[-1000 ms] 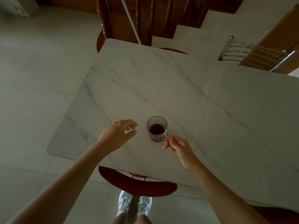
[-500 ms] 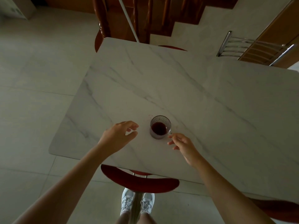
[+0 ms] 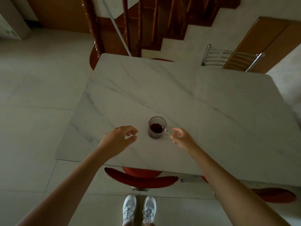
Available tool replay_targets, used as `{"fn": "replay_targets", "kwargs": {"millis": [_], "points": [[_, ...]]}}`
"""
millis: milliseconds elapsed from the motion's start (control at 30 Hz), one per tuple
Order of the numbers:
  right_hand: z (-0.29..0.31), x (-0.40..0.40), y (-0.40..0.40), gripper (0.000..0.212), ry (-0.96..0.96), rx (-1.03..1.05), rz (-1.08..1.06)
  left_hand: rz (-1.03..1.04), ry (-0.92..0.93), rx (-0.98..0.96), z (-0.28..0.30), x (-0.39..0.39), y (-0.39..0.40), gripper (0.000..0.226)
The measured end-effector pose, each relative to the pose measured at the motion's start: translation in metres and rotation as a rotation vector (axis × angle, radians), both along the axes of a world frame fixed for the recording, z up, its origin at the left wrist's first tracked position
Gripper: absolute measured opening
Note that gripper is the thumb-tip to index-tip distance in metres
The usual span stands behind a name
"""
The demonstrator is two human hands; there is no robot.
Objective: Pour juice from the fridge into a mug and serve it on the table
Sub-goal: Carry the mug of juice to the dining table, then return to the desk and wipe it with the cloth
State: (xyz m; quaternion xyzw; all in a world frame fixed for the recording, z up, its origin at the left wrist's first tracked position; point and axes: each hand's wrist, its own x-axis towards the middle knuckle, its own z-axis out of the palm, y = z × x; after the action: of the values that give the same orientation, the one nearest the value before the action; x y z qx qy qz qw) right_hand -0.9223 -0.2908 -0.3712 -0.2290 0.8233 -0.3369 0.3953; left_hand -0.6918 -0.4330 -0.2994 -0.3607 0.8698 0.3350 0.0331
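A clear glass mug (image 3: 157, 127) with dark red juice in it stands upright on the white marble table (image 3: 187, 98), near the table's front edge. Its handle points right. My left hand (image 3: 118, 138) hovers just left of the mug, fingers curled and apart, holding nothing. To the right of the handle is my right hand (image 3: 182, 137), fingers spread and off the glass, a small gap between fingertips and handle.
A red chair back (image 3: 141, 179) sits tucked under the front edge, with another red seat (image 3: 275, 194) at the lower right. A chrome chair (image 3: 231, 58) and wooden stairs (image 3: 146, 22) stand beyond the far edge. My white shoes (image 3: 139, 209) are on the tiled floor.
My right hand let go of the mug's handle and drew back slightly, fingers spreading. The mug stays on the table. My left hand kept its place beside it.
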Motion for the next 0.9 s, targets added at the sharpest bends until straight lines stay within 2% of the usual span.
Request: {"fn": "replay_targets", "kwargs": {"millis": [100,200,367,500,600,767,900], "points": [[0.025,-0.001,0.01,0.03,0.087,-0.032,-0.008,-0.01,0.016,0.005,0.017,0.003,0.001,0.02],[0.055,-0.002,0.017,0.009,0.065,-0.067,0.003,-0.028,0.046,-0.024,0.035,0.008,0.0,0.018],[0.105,0.013,0.008,0.01,0.131,-0.172,0.065,0.001,0.132,-0.085,0.067,0.023,-0.004,0.011],[0.154,0.032,-0.019,0.012,0.167,-0.319,0.169,0.119,0.214,-0.174,0.1,0.047,-0.001,0.017],[0.192,0.048,-0.046,0.017,0.214,-0.434,0.3,0.234,0.272,-0.258,0.127,0.067,0.0,0.019],[0.248,0.086,-0.081,0.01,0.285,-0.563,0.576,0.431,0.288,-0.376,0.171,0.108,0.012,0.023],[0.271,0.13,-0.105,0.014,0.255,-0.669,0.84,0.662,0.306,-0.426,0.185,0.159,0.046,0.021]]}}
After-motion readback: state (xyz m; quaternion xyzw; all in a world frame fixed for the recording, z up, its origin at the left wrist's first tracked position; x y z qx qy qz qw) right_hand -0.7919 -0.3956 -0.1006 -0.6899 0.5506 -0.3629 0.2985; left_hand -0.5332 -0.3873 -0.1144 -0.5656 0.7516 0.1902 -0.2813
